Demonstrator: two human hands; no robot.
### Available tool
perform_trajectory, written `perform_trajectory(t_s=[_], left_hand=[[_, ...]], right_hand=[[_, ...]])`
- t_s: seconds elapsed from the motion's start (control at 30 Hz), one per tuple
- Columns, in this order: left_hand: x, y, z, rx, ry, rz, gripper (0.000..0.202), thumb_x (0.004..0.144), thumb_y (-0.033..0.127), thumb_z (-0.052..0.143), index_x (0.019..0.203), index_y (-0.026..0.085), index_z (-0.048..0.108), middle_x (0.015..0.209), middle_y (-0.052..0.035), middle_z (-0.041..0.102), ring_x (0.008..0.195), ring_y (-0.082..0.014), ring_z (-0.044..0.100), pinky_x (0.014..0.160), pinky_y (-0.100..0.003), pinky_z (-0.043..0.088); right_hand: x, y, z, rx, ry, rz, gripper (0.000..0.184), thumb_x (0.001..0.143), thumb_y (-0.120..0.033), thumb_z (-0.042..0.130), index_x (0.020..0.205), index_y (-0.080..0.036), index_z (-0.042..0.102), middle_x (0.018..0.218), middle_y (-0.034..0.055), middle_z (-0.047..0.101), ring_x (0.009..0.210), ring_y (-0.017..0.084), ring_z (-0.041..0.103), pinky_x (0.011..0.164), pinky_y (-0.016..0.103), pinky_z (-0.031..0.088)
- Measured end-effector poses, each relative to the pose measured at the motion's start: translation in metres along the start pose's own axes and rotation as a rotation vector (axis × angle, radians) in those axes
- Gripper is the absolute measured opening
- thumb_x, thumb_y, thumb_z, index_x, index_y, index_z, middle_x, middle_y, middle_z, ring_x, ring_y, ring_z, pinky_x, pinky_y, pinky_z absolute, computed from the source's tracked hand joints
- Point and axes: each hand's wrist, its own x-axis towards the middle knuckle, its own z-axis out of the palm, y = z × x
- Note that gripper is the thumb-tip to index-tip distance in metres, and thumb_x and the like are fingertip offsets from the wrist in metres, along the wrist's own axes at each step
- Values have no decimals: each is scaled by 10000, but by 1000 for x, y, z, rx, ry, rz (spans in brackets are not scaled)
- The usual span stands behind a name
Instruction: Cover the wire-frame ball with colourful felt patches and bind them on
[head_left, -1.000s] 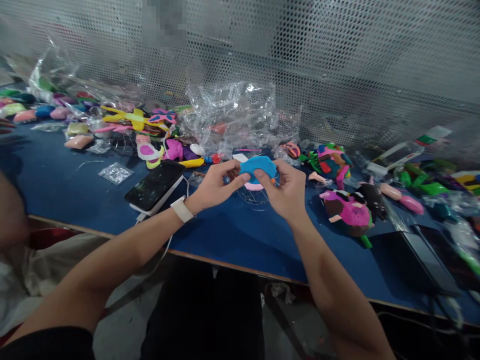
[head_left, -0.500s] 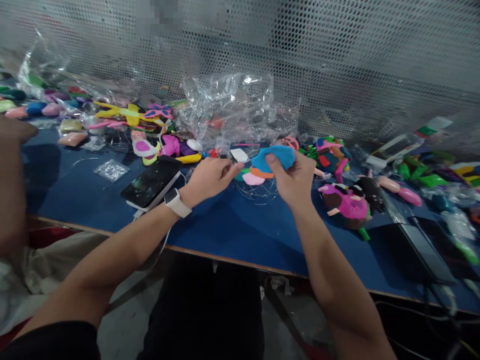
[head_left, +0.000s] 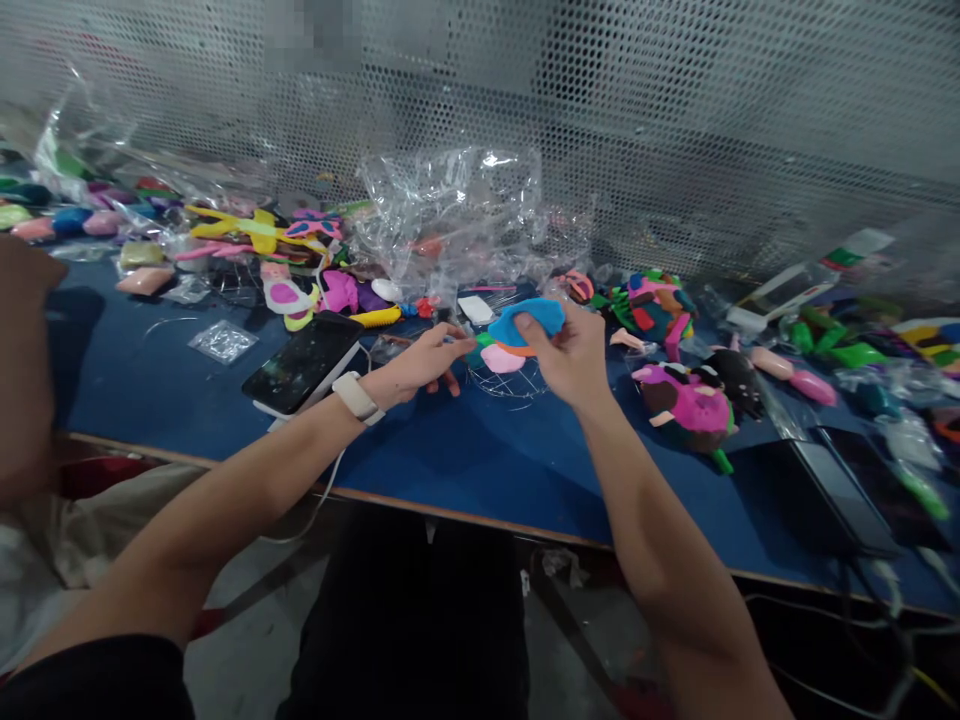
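Right hand (head_left: 574, 360) alone now pinches the blue clay (head_left: 529, 318), a soft, matte, flattened slab held just above the wire frame (head_left: 510, 385); the left hand (head_left: 424, 362) has let go (a second ago both gripped it) and lies loose and empty at the slab's 9 o'clock. Around: smooth blue tabletop (head_left: 465, 460), crinkled clear cellophane (head_left: 457, 215) at 11, glossy black phone (head_left: 304, 365) at 9.

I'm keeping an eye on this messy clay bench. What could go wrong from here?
The right hand pinches the soft blue clay piece by its edge; it might tear or dent. The left hand is close to the phone, which lies near the edge of the table and could be nudged off.
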Motion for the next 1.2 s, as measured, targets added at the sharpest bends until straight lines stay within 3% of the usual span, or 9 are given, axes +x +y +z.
perform_trajectory(t_s=[0.2,0.33,0.43,0.53,0.6,0.83,0.97,1.07,1.2], left_hand=[[15,-16,-2,-239,-71,60,379,976,522,840,944,222,609,1044,-101,741,470,-102,651,412,-246,157],[15,-20,2,-319,-62,-47,352,946,520,851,975,235,645,948,-61,721,470,-101,636,399,-249,158],[12,-18,3,-364,-156,-56,372,951,571,827,1039,244,672,874,-50,729,455,-87,591,389,-239,155],[9,-13,1,-414,-266,-67,392,960,590,804,1132,249,718,964,-104,820,459,-91,574,386,-237,155],[6,-10,0,-442,-307,-62,424,967,606,788,1210,261,742,1081,-138,856,502,-115,636,385,-236,192],[-5,-7,10,-353,-500,-65,571,937,670,804,1341,266,798,1406,-191,812,688,-223,818,385,-239,340],[-9,-7,18,-362,-433,-26,522,969,553,829,1396,260,757,1556,-188,734,737,-204,842,441,-227,437],[-12,-4,20,-375,-312,55,552,993,448,823,1496,270,680,1595,-193,702,736,-182,843,465,-220,457],[-11,-3,21,-369,-183,247,566,1004,395,815,1516,233,636,1597,-217,690,819,-182,860,507,-212,499]], right_hand=[[3,7,4,150,76,-16,327,1022,-627,772,980,-307,823,897,14,835,849,235,826,867,483,713],[3,12,3,125,106,-24,386,1012,-681,757,952,-302,806,885,14,813,864,232,823,837,465,719],[4,14,1,117,103,-54,454,976,-746,761,913,-298,802,893,17,809,839,222,808,795,438,713],[5,20,1,161,115,-37,507,943,-790,766,859,-290,782,830,22,794,791,232,803,765,441,713],[7,29,3,221,134,-5,513,939,-794,767,846,-290,763,744,11,752,743,234,792,733,435,706],[11,52,3,334,143,-9,543,968,-805,716,820,-288,644,779,-12,736,796,215,789,762,428,696],[12,48,2,338,173,-57,511,956,-761,763,778,-294,656,742,-13,718,877,239,811,812,442,700],[11,40,0,249,307,-76,469,960,-728,785,819,-288,701,756,-7,713,824,230,797,779,418,694],[7,24,-4,49,562,-89,348,1015,-644,769,1009,-296,772,883,-5,730,585,138,645,531,319,572]])
